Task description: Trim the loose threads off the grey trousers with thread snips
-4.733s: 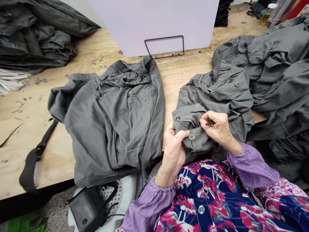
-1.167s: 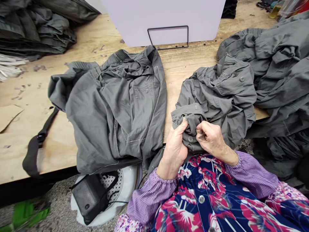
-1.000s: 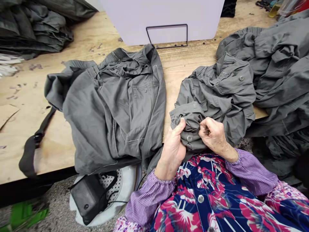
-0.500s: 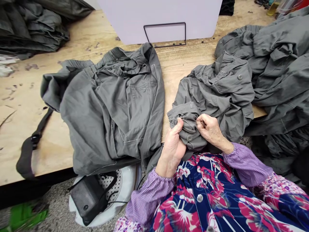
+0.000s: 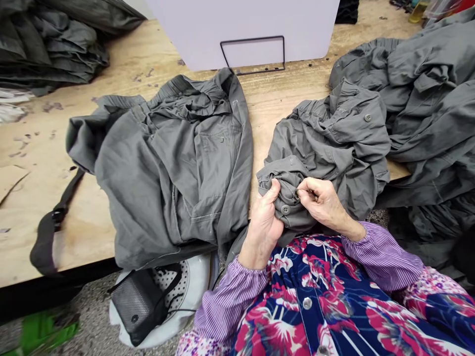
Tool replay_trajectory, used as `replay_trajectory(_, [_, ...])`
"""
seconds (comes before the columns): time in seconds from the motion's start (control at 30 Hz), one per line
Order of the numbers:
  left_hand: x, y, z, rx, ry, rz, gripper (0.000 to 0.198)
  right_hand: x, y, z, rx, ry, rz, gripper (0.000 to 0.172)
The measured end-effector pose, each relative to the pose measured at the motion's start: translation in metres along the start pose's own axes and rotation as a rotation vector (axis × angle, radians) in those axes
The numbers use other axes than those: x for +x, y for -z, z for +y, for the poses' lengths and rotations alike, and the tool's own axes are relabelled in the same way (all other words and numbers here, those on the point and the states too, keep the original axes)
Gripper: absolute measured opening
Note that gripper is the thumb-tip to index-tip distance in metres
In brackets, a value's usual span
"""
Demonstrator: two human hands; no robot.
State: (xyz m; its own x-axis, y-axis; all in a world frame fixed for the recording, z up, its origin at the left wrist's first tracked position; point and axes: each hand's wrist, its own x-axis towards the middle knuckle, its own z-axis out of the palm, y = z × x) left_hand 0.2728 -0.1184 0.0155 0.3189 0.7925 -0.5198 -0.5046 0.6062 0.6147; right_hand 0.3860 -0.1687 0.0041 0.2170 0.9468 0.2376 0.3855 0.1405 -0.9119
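My hands hold the bunched cuff of a grey cotton work shirt lying on the wooden table. My left hand grips the cuff from below, with its thumb pressed into the folds. A round grey button shows on the cuff just right of that thumb. My right hand pinches the cuff edge beside the button. Anything small between those fingertips is hidden. A second button sits on the shirt's chest pocket flap.
A folded grey garment lies left of my hands, and a heap of grey garments lies to the right. More grey garments are piled at far left. A lilac board in a black wire stand stands behind.
The cuff has gone from flatter to tightly bunched, and its button now sits closer to my left thumb. My right hand has shifted left toward the button.
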Motion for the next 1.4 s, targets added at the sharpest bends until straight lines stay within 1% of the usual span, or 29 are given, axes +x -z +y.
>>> replay_trajectory(0.07, [0.000,0.001,0.000,0.010,-0.019,-0.007,0.039,0.000,-0.002,0.000,0.116,-0.112,-0.017,0.015])
replay_trajectory(0.13, [0.000,0.003,0.002,0.037,-0.041,-0.046,0.046,0.001,-0.002,-0.002,0.209,-0.183,-0.020,0.016])
replay_trajectory(0.23, [-0.005,0.005,0.005,0.163,-0.081,-0.143,0.060,0.001,0.000,-0.005,0.256,-0.209,-0.029,0.017])
replay_trajectory(0.27, [-0.006,0.006,0.006,0.218,-0.101,-0.160,0.062,0.001,0.000,-0.005,0.258,-0.208,-0.032,0.017])
replay_trajectory(0.3, [-0.008,0.006,0.008,0.271,-0.122,-0.165,0.060,0.000,0.001,-0.005,0.259,-0.204,-0.034,0.018])
replay_trajectory(0.37, [-0.010,0.006,0.009,0.351,-0.163,-0.157,0.048,0.000,0.002,-0.005,0.261,-0.194,-0.037,0.017])
replay_trajectory(0.43, [-0.010,0.006,0.009,0.375,-0.176,-0.140,0.037,-0.001,0.002,-0.004,0.260,-0.185,-0.042,0.016])
replay_trajectory(0.47, [-0.009,0.006,0.009,0.365,-0.170,-0.127,0.035,-0.002,0.003,-0.004,0.256,-0.180,-0.044,0.016])
replay_trajectory(0.57, [-0.007,0.004,0.009,0.299,-0.137,-0.090,0.038,-0.003,0.004,-0.003,0.229,-0.157,-0.043,0.013])
replay_trajectory(0.73, [-0.008,-0.002,0.009,0.189,-0.045,-0.082,0.049,0.000,0.000,0.005,0.229,-0.155,-0.041,0.013])
replay_trajectory(0.83, [-0.010,-0.004,0.006,0.142,0.006,-0.092,0.045,0.002,-0.003,0.012,0.254,-0.168,-0.036,0.012])
replay_trajectory(0.9, [-0.009,-0.005,0.003,0.120,0.003,-0.107,0.040,0.002,-0.002,0.016,0.258,-0.173,-0.028,0.011])
replay_trajectory(0.97, [-0.008,-0.005,0.002,0.096,-0.002,-0.119,0.039,0.000,0.001,0.017,0.245,-0.194,0.006,0.011])
replay_trajectory(1.03, [-0.006,-0.005,0.002,0.065,0.009,-0.122,0.043,-0.003,0.007,0.015,0.210,-0.193,0.089,0.010])
replay_trajectory(1.1, [-0.004,-0.005,0.002,0.040,0.022,-0.116,0.047,-0.008,0.012,0.012,0.150,-0.124,0.167,0.008])
replay_trajectory(1.13, [-0.004,-0.005,0.003,0.039,0.029,-0.113,0.047,-0.010,0.013,0.010,0.112,-0.058,0.178,0.007])
replay_trajectory(1.2, [-0.003,-0.004,0.002,0.050,0.040,-0.109,0.042,-0.013,0.013,0.005,0.027,0.081,0.153,0.007])
replay_trajectory(1.27, [-0.003,-0.004,0.001,0.059,0.034,-0.109,0.038,-0.015,0.009,0.000,-0.044,0.139,0.139,0.004])
replay_trajectory(1.33, [-0.003,-0.004,-0.001,0.062,0.010,-0.111,0.036,-0.016,0.003,-0.004,-0.059,0.091,0.142,0.009])
replay_trajectory(1.4, [-0.004,-0.003,-0.003,0.070,-0.012,-0.109,0.038,-0.017,-0.001,-0.005,-0.004,-0.006,0.126,0.015])
